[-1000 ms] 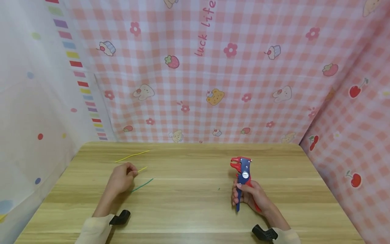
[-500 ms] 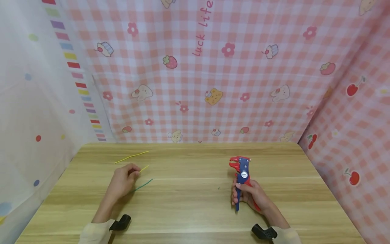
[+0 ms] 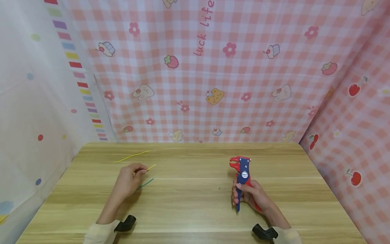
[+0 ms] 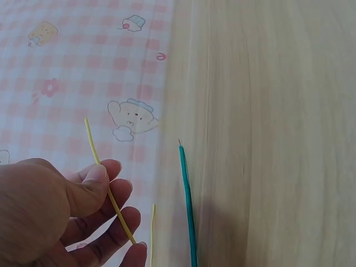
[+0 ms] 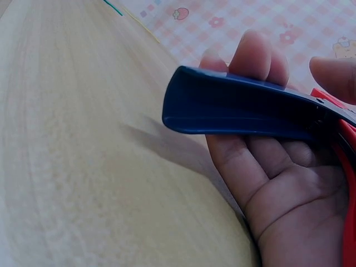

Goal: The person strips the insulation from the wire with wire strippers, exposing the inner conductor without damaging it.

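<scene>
Between thumb and forefinger my left hand [image 3: 129, 180] pinches a short yellow wire [image 4: 115, 204], its tip sticking out past the fingers. A green wire [image 4: 188, 200] lies on the table just beyond that hand, with thin bare strands showing at its end. Partly covered by the hand in the head view, it stretches off to the right. My right hand [image 3: 255, 196] grips a wire stripper [image 3: 244, 165] with blue and red handles. The tool's red head points away from me, and nothing shows between its jaws. In the right wrist view the hollow blue handle [image 5: 233, 105] lies across the fingers.
Another yellow wire [image 3: 132, 156] lies toward the back left of the wooden table [image 3: 189, 210]. A tiny dark green scrap [image 3: 219, 188] sits left of the stripper. Pink checked cloth [image 3: 189, 84] hangs along the table's back edge.
My left hand has shifted a little to the right with the yellow wire, covering more of the green wire. The right hand and wire stripper stay nearly still.
</scene>
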